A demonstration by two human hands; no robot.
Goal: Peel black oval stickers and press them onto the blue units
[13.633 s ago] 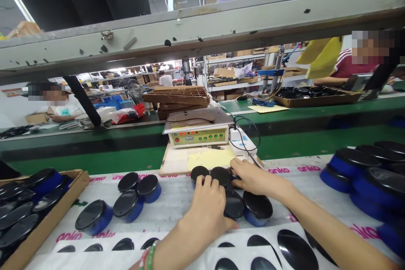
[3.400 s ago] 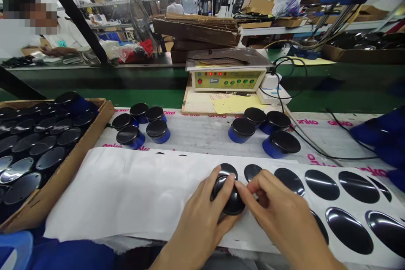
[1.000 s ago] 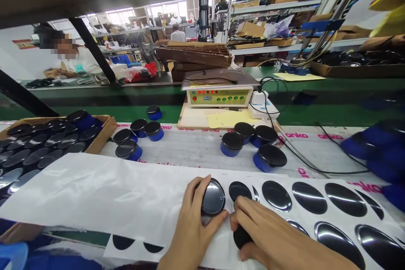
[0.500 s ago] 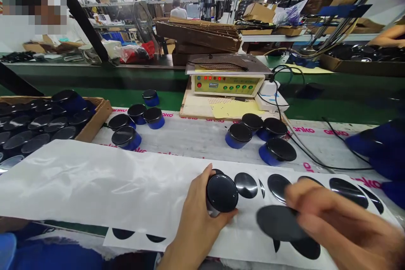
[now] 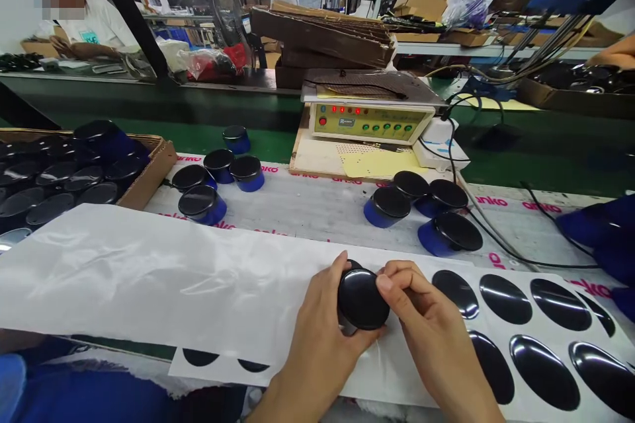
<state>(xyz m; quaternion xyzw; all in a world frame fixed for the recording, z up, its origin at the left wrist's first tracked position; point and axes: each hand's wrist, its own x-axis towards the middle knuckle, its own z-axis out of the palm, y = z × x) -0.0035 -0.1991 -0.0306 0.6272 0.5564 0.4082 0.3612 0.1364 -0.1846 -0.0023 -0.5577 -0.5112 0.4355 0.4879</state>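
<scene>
My left hand [image 5: 322, 324] is wrapped round a short round cup-like part [image 5: 346, 322], held tilted above the white sheet with its round end towards me. A glossy black round sticker [image 5: 364, 301] covers that end. My right hand [image 5: 429, 320] pinches the sticker's right edge between thumb and fingertips; whether its whole face touches the part cannot be seen. Right of my hands, several more black oval-looking round stickers [image 5: 506, 299] lie on the backing sheet [image 5: 536, 337]. Plain white film [image 5: 163, 284] spreads to the left of my hands.
Blue and black round parts stand in a left group [image 5: 202, 205] and a right group [image 5: 449, 234]. A cardboard box [image 5: 149, 175] full of them sits at left. Behind is a control box [image 5: 370, 124] with lights and cables. A person [image 5: 104, 26] is across the bench.
My right hand has moved left with the loose black sticker, bringing it onto the end of the part in my left hand. The camera view has shifted slightly.
</scene>
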